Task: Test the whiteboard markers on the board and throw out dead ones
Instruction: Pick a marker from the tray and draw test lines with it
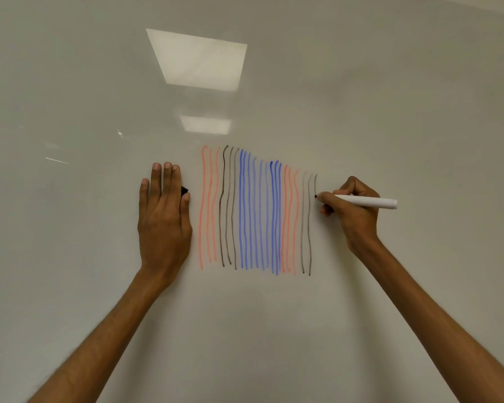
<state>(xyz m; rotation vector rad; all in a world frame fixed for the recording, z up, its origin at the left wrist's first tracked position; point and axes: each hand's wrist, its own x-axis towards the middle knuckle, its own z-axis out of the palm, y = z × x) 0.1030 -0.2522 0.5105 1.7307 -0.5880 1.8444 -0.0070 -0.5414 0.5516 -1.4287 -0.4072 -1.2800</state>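
The whiteboard (274,330) fills the view. Across its middle runs a band of vertical test lines (256,210) in red, black and blue. My right hand (352,210) grips a white marker (370,201) with its black tip against the board, at the lower end of a short faint grey stroke to the right of the band. My left hand (163,213) lies flat against the board to the left of the lines, fingers straight, with a black marker cap (184,190) pinned between thumb and forefinger.
Two ceiling light panels are reflected in the board's glossy surface above the lines. Blank board lies on all sides of the lines, to the left, to the right and below.
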